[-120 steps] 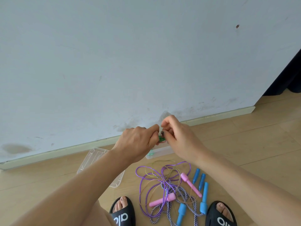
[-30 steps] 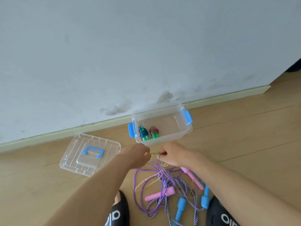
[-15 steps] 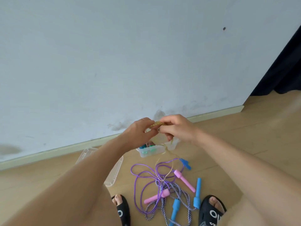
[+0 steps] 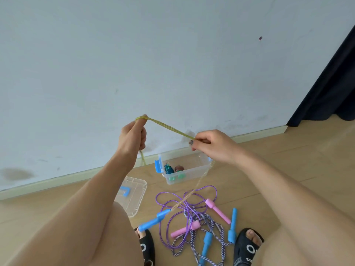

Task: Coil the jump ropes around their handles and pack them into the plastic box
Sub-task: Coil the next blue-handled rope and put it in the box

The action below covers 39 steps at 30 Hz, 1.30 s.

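While pinched taut between left hand (image 4: 133, 136) at ten o'clock and right hand (image 4: 215, 145) at two, yellow rope (image 4: 169, 127) slants down rightward, then trails to six toward its blue handle (image 4: 153, 220), nearer the left, short of the plastic box (image 4: 199, 174).

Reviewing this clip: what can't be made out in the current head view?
- Yellow rope: its far end drops behind the left hand.
- Bundles in the plastic box: too small to identify.
- Lid: partly behind the left forearm.
- Striped rope: cut off by the bottom edge.
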Each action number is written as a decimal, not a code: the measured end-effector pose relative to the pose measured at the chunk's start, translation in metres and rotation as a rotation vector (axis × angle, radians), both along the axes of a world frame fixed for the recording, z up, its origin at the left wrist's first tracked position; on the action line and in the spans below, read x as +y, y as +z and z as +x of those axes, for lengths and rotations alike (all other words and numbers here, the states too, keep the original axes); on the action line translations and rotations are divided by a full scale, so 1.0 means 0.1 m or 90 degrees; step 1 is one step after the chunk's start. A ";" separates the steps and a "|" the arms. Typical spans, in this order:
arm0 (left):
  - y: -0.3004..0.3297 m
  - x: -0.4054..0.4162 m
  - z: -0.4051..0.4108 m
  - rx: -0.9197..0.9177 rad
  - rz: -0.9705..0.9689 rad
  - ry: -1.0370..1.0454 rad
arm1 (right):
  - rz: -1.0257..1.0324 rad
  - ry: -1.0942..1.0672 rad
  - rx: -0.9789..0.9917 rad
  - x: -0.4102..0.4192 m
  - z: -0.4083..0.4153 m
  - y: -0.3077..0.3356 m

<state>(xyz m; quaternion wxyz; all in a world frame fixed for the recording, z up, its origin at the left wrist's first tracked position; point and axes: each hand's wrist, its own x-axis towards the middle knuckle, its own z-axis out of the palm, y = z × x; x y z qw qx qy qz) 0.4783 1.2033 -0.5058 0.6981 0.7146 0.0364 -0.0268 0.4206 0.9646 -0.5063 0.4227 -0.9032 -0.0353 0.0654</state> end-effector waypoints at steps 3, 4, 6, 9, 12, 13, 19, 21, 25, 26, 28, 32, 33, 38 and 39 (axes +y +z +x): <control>0.03 0.00 0.01 -0.026 0.088 0.059 | -0.066 -0.024 -0.027 -0.07 0.02 -0.03; 0.03 0.01 0.01 -0.032 0.091 0.074 | -0.084 -0.033 -0.025 -0.08 0.03 -0.05; 0.03 0.03 0.02 -0.029 0.069 0.085 | -0.078 -0.026 -0.003 -0.07 0.04 -0.05; 0.00 0.04 0.00 -0.045 0.123 0.029 | 0.046 0.014 0.071 0.00 0.00 0.02; -0.06 0.00 -0.04 -0.109 0.320 -0.096 | 0.212 0.043 0.131 0.07 -0.05 0.09; -0.06 -0.02 -0.06 -0.113 0.341 -0.142 | 0.247 0.049 0.135 0.08 -0.06 0.12; 0.08 -0.13 -0.19 -0.072 0.248 -0.358 | 0.220 0.076 0.116 0.15 -0.07 0.12; 0.09 -0.16 -0.23 -0.038 0.192 -0.428 | 0.190 0.081 0.098 0.18 -0.07 0.10; 0.06 -0.20 -0.30 -0.077 0.300 -0.475 | 0.209 0.069 0.089 0.17 -0.07 0.12; 0.05 -0.20 -0.30 -0.085 0.299 -0.467 | 0.210 0.067 0.093 0.17 -0.06 0.12; 0.07 -0.15 -0.25 -0.090 0.281 -0.439 | 0.186 0.070 0.100 0.17 -0.05 0.12; 0.10 -0.04 -0.14 -0.023 0.092 -0.306 | 0.159 0.069 0.150 0.12 -0.03 0.12; 0.10 0.00 -0.11 -0.017 0.082 -0.241 | 0.151 0.069 0.162 0.09 -0.02 0.12; -0.03 0.28 0.02 -0.106 0.357 -0.057 | 0.090 0.077 0.191 0.01 -0.02 0.09; -0.06 0.31 0.02 -0.092 0.401 -0.099 | 0.093 0.074 0.193 0.02 -0.02 0.08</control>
